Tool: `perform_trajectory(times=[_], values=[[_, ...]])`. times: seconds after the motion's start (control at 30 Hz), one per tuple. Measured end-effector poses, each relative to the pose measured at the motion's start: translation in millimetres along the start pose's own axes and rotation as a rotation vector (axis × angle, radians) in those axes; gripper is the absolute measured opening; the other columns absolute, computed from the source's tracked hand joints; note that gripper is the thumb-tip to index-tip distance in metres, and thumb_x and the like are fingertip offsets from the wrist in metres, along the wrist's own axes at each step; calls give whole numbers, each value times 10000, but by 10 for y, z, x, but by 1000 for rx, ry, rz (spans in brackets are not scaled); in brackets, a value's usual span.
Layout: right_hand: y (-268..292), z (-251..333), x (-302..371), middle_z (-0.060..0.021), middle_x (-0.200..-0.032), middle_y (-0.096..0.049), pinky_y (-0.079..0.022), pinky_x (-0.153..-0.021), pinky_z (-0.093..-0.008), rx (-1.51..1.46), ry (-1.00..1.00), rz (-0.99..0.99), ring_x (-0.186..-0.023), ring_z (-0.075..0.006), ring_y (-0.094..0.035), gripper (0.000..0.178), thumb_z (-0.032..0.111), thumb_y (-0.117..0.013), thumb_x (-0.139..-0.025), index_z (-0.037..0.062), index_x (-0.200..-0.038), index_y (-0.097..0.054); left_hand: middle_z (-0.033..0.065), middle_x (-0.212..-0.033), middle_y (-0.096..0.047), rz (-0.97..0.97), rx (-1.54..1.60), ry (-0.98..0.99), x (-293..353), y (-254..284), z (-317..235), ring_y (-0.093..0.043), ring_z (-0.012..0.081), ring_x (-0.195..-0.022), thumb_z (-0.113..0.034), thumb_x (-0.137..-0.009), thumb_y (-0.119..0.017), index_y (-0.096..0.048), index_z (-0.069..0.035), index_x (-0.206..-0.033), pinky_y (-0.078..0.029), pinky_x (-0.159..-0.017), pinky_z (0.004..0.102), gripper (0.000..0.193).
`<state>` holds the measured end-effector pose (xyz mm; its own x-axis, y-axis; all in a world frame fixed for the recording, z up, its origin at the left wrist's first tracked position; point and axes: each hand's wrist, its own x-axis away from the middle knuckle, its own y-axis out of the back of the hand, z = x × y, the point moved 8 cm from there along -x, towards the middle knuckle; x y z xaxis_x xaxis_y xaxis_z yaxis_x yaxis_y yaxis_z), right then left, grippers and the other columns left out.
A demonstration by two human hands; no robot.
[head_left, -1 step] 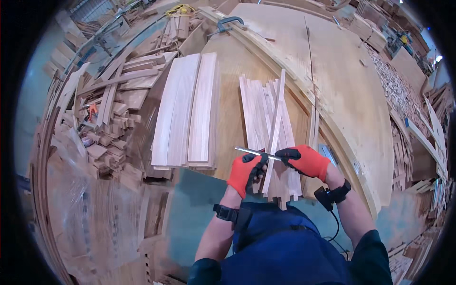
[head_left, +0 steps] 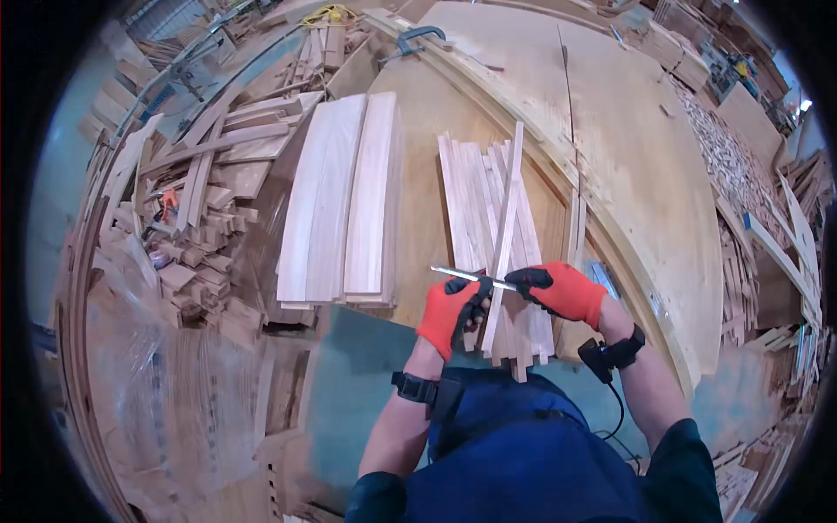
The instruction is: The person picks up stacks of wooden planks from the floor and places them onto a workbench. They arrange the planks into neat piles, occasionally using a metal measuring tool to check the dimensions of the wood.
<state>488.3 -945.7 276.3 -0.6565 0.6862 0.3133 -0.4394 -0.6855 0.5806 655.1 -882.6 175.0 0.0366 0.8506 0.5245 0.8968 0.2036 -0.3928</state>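
Both gloved hands grip a thin metal rod [head_left: 475,278] crosswise: left hand [head_left: 451,312] closed on its left portion, right hand [head_left: 560,292] pinching its right end. Directly beneath them, wooden slats [head_left: 488,205] lie on the desk [head_left: 418,218]; curved boards [head_left: 340,205] rest left of them.

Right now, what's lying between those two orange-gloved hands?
In the head view, a slim metal tool spans from left hand to right hand, crossing one thin wooden strip atop the strip pile.

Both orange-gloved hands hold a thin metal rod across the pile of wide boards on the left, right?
Not quite. In the head view the left hand and right hand hold the thin metal rod across the bundle of narrow wood strips, not the wide boards.
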Motion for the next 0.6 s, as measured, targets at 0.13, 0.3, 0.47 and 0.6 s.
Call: perform_trajectory(times=[0.13,0.3,0.47,0.6], values=[[-7,35,-10,-186,-876,-671,-514,-746,-404,-3,-5,1,-785,-346,-643,289,160,-545,-908,84,-1153,-680,45,-711,-667,-13,-7,5,-20,21,13,-570,125,-504,-255,-945,-690,-693,-55,-939,-419,-421,248,200],[-15,-20,3,-171,-832,-662,-511,-719,-402,46,49,-59,-736,-328,-628,246,158,-560,-901,67,-1096,-678,36,-703,-663,-16,25,10,15,-21,-4,-565,120,-499,-256,-947,-691,-684,-58,-917,-403,-412,238,201],[-3,1,2,-163,-814,-666,-513,-703,-401,15,20,-39,-712,-315,-635,253,154,-560,-892,71,-1097,-683,32,-698,-658,-39,2,16,30,-28,-11,-559,114,-495,-263,-946,-696,-680,-59,-913,-397,-411,237,207],[-1,-5,2,-153,-814,-678,-521,-706,-391,12,-21,-16,-712,-289,-651,302,144,-560,-888,98,-1155,-694,30,-697,-655,-57,-17,0,47,-51,-39,-557,113,-494,-263,-943,-702,-678,-57,-910,-395,-411,239,210]])
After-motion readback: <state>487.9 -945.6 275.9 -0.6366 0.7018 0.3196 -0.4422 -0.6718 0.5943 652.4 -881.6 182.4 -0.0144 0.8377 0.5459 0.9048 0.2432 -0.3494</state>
